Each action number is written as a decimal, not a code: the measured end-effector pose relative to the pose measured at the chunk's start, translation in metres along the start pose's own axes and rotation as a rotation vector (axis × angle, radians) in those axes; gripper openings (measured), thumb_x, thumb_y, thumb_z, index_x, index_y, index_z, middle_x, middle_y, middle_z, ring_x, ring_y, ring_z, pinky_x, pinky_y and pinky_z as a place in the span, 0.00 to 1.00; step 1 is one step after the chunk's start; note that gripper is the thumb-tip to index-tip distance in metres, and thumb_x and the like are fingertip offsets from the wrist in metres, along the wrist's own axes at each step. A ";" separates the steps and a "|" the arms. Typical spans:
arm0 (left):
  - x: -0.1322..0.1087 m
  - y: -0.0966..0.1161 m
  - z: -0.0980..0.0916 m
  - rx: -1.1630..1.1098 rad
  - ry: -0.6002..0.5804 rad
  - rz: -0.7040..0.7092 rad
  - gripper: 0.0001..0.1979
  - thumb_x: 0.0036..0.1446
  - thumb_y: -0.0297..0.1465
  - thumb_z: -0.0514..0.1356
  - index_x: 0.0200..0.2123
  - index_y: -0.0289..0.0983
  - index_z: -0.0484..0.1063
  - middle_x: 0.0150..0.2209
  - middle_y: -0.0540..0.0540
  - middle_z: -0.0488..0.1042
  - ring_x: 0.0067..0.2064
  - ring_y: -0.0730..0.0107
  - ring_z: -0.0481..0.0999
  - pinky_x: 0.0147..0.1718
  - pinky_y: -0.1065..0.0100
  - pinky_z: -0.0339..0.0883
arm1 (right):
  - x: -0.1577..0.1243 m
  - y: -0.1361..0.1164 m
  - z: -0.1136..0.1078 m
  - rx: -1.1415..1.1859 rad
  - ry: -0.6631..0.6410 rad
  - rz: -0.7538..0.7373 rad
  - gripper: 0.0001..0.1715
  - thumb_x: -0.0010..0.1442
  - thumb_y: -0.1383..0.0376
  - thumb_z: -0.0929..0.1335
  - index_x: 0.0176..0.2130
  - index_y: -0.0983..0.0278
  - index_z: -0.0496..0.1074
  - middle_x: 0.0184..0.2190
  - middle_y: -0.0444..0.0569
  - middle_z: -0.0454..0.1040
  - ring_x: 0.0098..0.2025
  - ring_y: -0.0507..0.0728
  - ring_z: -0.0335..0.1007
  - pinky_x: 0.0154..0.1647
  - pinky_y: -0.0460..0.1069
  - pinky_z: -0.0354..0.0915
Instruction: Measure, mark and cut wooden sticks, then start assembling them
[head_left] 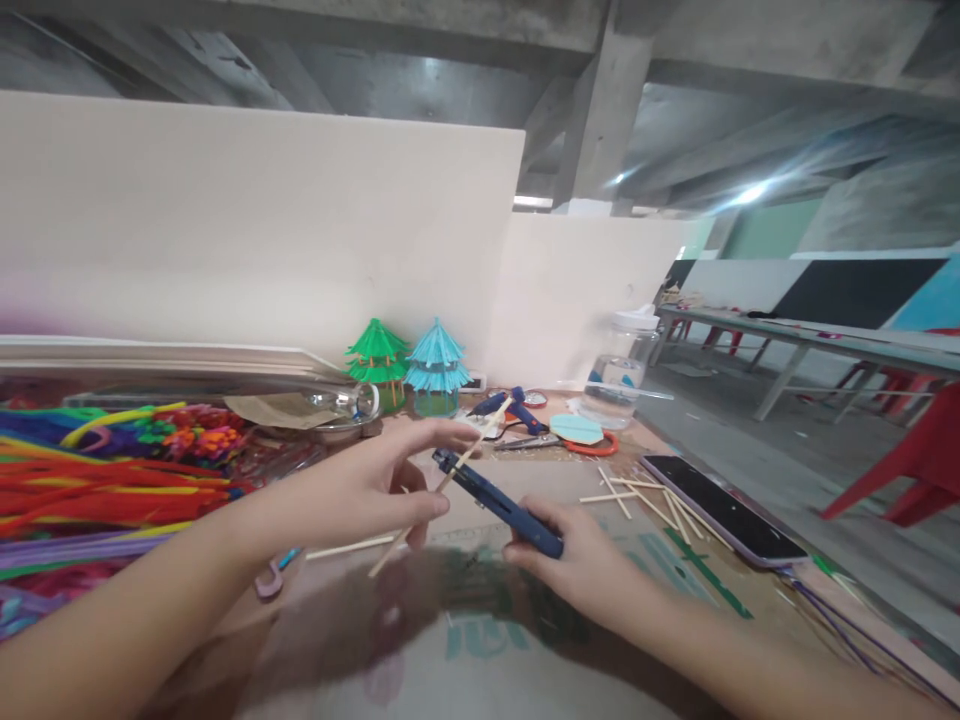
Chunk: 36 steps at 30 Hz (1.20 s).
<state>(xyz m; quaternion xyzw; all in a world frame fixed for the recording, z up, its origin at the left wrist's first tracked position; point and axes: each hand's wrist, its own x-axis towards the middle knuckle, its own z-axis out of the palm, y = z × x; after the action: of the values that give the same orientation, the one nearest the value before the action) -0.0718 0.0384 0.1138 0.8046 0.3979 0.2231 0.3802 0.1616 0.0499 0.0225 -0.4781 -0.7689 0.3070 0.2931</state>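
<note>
My left hand [375, 495] is closed, pinching a thin wooden stick [480, 443] that slants up to the right. My right hand [574, 555] grips a long, dark blue cutter [504, 508] by its lower end; the exact type is hard to make out. The cutter's black head lies against the stick, just right of my left fingertips. Both hands are above a sheet [330, 650] with green marks. Another pale stick [349, 548] rests beneath my left hand.
Loose sticks [679, 510] lie beside a phone [724, 510] at right. Behind are a glue gun [525, 412], scissors [529, 442], a water bottle [619, 370], a green paper tree [377, 355] and a blue one [436, 360]. Colourful pipe cleaners [112, 490] fill the left side.
</note>
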 end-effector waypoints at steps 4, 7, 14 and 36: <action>0.002 -0.001 -0.004 -0.147 -0.137 -0.026 0.25 0.58 0.33 0.58 0.59 0.44 0.62 0.55 0.40 0.67 0.27 0.78 0.74 0.27 0.68 0.72 | -0.002 -0.002 -0.002 -0.069 -0.050 0.009 0.13 0.51 0.57 0.68 0.25 0.63 0.65 0.21 0.42 0.66 0.26 0.54 0.62 0.29 0.47 0.53; 0.002 -0.001 -0.003 -0.212 -0.140 -0.027 0.24 0.57 0.31 0.59 0.57 0.44 0.64 0.51 0.42 0.70 0.26 0.78 0.75 0.26 0.70 0.71 | -0.002 -0.002 -0.004 -0.075 -0.051 0.006 0.14 0.52 0.56 0.69 0.24 0.63 0.66 0.21 0.42 0.66 0.26 0.54 0.62 0.28 0.47 0.52; 0.002 0.000 0.001 -0.245 -0.114 -0.003 0.22 0.57 0.29 0.59 0.55 0.44 0.65 0.55 0.42 0.69 0.26 0.80 0.75 0.25 0.72 0.72 | 0.000 -0.003 -0.003 -0.063 -0.018 0.089 0.13 0.48 0.60 0.72 0.21 0.63 0.67 0.17 0.40 0.66 0.23 0.52 0.61 0.25 0.46 0.51; 0.036 0.000 -0.005 -0.168 -0.052 -0.102 0.23 0.58 0.36 0.61 0.56 0.40 0.66 0.57 0.41 0.68 0.26 0.83 0.69 0.25 0.73 0.69 | 0.000 0.003 0.005 -0.693 -0.092 -0.540 0.19 0.52 0.61 0.70 0.43 0.69 0.72 0.39 0.59 0.76 0.42 0.64 0.70 0.47 0.56 0.62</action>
<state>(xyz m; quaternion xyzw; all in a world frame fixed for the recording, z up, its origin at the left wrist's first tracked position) -0.0542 0.0697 0.1191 0.7540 0.4081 0.2150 0.4676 0.1595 0.0504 0.0171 -0.3160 -0.9361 -0.0355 0.1507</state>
